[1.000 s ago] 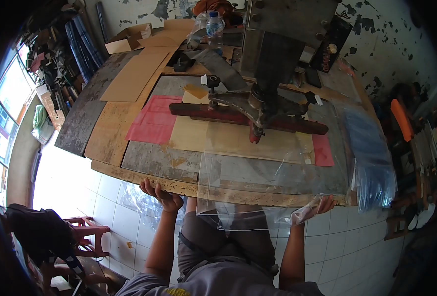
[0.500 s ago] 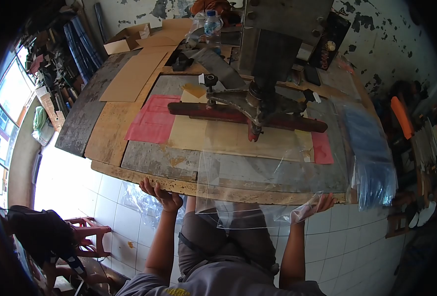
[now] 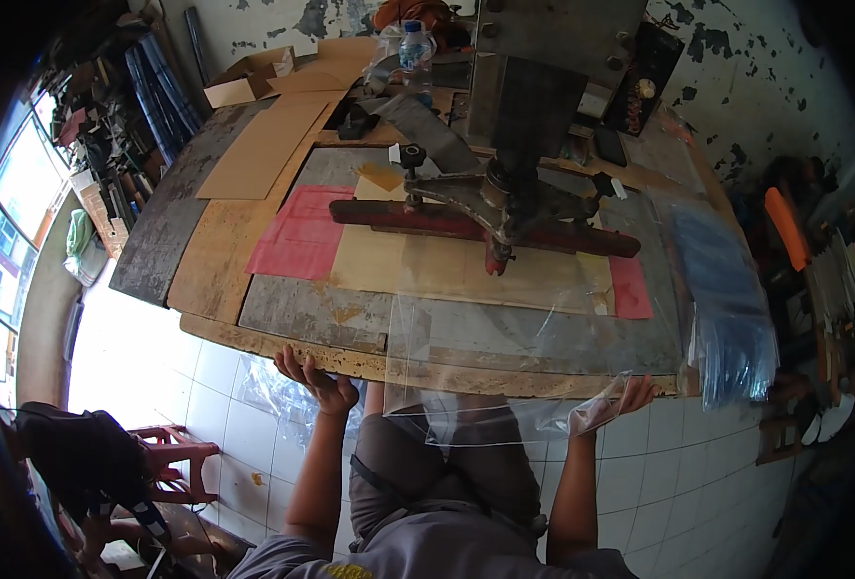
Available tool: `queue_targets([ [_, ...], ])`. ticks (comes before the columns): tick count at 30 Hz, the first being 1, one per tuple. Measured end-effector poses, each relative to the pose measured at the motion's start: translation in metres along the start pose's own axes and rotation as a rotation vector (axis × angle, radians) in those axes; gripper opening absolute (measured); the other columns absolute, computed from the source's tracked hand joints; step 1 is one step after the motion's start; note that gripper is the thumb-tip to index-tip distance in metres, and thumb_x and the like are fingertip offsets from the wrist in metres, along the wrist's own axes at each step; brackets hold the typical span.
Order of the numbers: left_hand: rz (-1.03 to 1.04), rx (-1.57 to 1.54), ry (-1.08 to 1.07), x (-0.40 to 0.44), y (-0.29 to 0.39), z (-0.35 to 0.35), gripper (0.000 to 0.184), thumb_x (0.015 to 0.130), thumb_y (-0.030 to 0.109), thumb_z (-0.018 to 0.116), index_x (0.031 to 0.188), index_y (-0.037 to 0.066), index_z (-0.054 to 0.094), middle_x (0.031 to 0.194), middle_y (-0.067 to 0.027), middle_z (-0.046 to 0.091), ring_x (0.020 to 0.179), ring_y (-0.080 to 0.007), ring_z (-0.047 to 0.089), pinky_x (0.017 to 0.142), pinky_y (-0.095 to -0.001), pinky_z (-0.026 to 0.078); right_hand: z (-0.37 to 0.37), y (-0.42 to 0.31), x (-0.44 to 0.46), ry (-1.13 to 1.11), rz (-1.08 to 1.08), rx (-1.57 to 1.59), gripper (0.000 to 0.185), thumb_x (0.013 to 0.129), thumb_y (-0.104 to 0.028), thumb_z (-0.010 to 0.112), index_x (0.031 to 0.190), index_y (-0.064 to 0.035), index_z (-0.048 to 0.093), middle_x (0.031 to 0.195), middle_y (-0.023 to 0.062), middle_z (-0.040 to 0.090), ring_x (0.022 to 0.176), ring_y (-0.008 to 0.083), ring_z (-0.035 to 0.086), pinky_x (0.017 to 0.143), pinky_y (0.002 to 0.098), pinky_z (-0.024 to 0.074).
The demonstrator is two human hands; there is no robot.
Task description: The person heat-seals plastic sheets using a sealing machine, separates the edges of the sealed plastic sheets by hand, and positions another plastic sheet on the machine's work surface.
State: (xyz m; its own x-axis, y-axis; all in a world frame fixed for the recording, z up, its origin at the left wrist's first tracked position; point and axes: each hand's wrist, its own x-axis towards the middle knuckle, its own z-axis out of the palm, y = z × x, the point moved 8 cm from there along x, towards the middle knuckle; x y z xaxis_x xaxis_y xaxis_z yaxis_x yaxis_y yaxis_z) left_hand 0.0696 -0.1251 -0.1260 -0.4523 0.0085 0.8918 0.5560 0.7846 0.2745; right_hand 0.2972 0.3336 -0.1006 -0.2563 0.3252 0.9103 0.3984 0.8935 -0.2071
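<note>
My left hand (image 3: 318, 383) rests against the wooden front edge of the worktable (image 3: 253, 340), fingers apart and slightly curled, holding nothing visible. Farther right along that edge, my right hand (image 3: 630, 394) lies palm up with its fingers stretched out. A clear plastic sheet (image 3: 504, 357) hangs over the front edge, and its corner covers part of my right palm and wrist. Its far part lies under the red bar (image 3: 418, 218) of a heavy press (image 3: 514, 183). Beneath the bar are a cream strip (image 3: 379, 265) and pink pieces (image 3: 297, 232).
A stack of bluish clear plastic sheets (image 3: 722, 309) overhangs the table's right side. Cardboard (image 3: 258, 154), an open box (image 3: 249, 79) and a water bottle (image 3: 415, 48) stand behind. A red stool (image 3: 181, 458) and crumpled plastic (image 3: 273, 386) are below left.
</note>
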Motion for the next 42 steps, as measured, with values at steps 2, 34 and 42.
queue_targets([
  [2,0.003,-0.005,0.005,0.001,0.002,-0.001,0.063,0.104,0.049,0.038,0.156,0.013,0.027,0.164,-0.0280,0.022,0.153,-0.0522,0.012,0.120,-0.0704,0.011,-0.002,-0.007,0.006,0.023,-0.026,0.018,0.078,0.108,-0.063,0.011,0.147,-0.0060,0.047,0.155,0.0242,0.047,0.150,0.0487,0.031,0.120,0.0677,0.0212],
  [34,0.357,-0.414,-0.914,0.178,0.096,0.094,0.041,0.104,0.030,0.052,0.132,0.004,0.067,0.147,-0.0157,0.059,0.135,-0.0348,0.055,0.117,-0.0480,0.039,0.113,-0.080,0.174,-0.913,-0.083,0.635,0.033,0.101,-0.002,0.052,0.129,-0.0063,0.069,0.106,0.0099,0.065,0.089,0.0219,0.065,0.082,0.0319,0.0506],
  [42,0.343,-0.416,-0.877,0.176,0.094,0.094,0.039,0.103,0.031,0.053,0.126,0.004,0.070,0.142,-0.0151,0.063,0.130,-0.0345,0.059,0.114,-0.0474,0.042,0.112,-0.080,0.170,-0.966,0.012,0.589,0.031,0.095,-0.009,0.070,0.126,-0.0042,0.071,0.098,0.0089,0.064,0.083,0.0181,0.062,0.076,0.0296,0.0488],
])
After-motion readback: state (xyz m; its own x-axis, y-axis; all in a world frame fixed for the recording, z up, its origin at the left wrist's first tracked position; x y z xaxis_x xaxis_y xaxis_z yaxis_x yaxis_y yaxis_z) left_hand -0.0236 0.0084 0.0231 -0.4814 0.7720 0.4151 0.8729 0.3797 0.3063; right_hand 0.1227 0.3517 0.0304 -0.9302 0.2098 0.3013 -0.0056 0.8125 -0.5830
